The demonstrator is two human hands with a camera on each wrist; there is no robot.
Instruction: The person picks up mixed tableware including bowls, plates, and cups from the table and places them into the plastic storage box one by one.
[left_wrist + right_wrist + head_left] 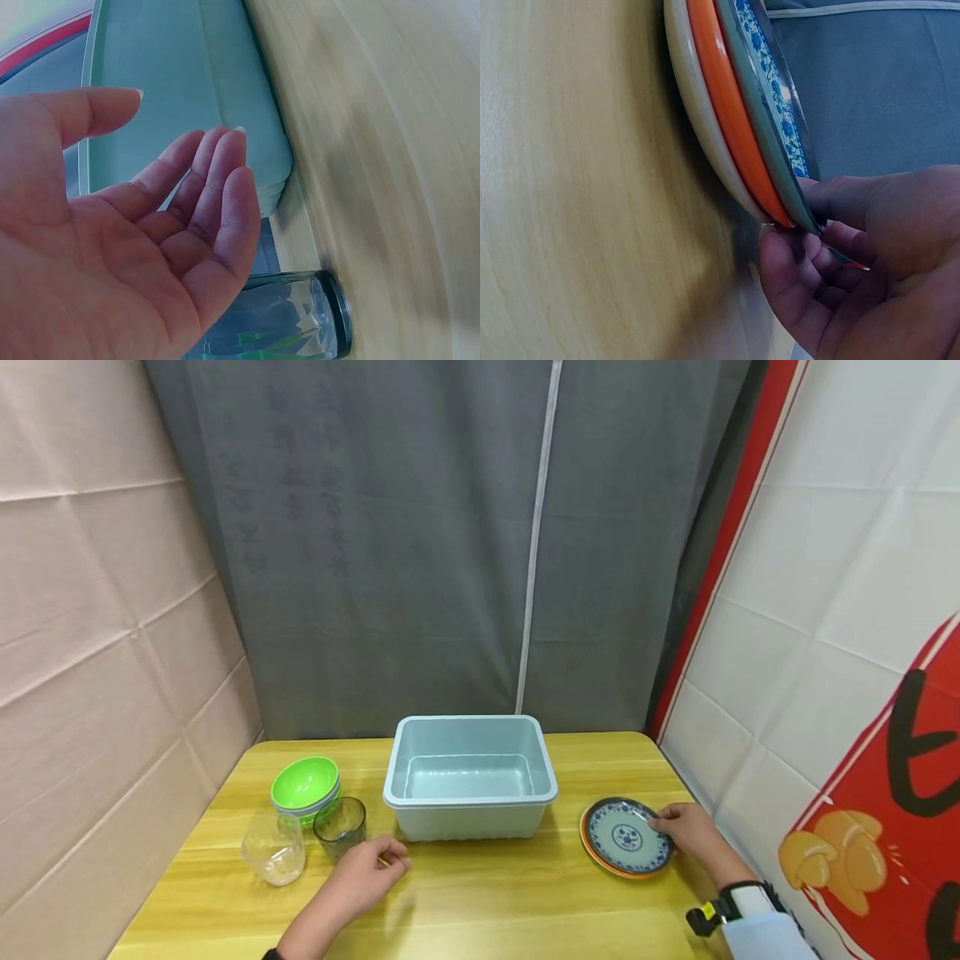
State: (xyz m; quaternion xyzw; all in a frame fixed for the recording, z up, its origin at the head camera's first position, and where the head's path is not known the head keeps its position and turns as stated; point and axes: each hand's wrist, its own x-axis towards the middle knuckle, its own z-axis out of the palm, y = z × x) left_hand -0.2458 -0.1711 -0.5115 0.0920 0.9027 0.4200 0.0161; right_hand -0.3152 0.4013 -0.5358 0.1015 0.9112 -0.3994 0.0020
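On the right side of the table, my right hand (690, 831) pinches the edge of a stack of plates. Its thumb lies over the rim of the top plate (626, 836), which is dark-rimmed with a blue flower pattern. Beneath that, the right wrist view shows an orange plate (724, 90) and a cream plate (697, 97), with curled fingers (784, 274) at the stack's lower edge. My left hand (369, 868) holds nothing, its fingers loosely bent. It is nearest a dark clear glass (341, 837) and the front left corner of a pale blue tub (468, 822).
At the left stand a clear glass (274, 858) and a stack of bowls with a green bowl (303, 782) on top. The tub stands at the back middle of the wooden table (480, 902). A grey curtain (390, 543) hangs behind, with cloth walls on both sides.
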